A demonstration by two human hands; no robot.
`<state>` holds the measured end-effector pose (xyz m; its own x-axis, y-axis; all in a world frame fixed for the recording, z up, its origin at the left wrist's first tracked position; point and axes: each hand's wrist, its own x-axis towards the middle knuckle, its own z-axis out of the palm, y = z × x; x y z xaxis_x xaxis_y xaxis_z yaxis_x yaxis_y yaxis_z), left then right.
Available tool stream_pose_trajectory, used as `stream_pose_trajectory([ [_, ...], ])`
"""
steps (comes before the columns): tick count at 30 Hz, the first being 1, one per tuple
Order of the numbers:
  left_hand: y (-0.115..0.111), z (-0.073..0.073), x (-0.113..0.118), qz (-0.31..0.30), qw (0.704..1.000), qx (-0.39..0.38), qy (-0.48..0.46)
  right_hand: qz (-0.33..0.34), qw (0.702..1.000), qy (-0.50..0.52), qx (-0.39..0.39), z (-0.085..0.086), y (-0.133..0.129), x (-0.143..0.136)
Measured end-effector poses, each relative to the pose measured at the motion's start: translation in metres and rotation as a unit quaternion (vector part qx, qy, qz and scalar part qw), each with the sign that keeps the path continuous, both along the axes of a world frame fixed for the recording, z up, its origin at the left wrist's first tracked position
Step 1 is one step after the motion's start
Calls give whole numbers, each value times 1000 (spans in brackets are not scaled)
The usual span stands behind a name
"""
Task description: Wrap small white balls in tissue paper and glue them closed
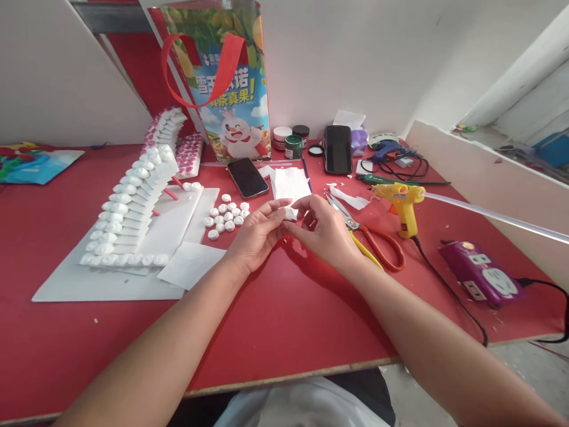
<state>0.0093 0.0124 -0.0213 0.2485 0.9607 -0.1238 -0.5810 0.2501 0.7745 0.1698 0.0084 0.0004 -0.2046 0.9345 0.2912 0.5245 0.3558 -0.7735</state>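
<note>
Red table (267, 320) below, wide from hands to near edge (293, 377); one white bit (291, 213) pinched in left hand (255, 237) and right hand (326, 230); three jars (293, 146) beyond.

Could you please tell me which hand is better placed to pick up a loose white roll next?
Probably the left hand: the loose white rolls lie just beside it, while the right hand would have to reach across. Both are at the white scrap.
</note>
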Motion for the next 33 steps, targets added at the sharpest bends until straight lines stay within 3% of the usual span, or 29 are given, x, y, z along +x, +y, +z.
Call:
stream_pose_trajectory([
  [9,-1,0,0,-7,999,10,45,15,997,-27,64,-4,1,0],
  [17,-1,-1,1,-13,998,4,62,6,998,-69,13,-3,0,-2],
  [33,-2,3,-1,-15,997,18,77,31,999,6,41,-6,2,2],
])
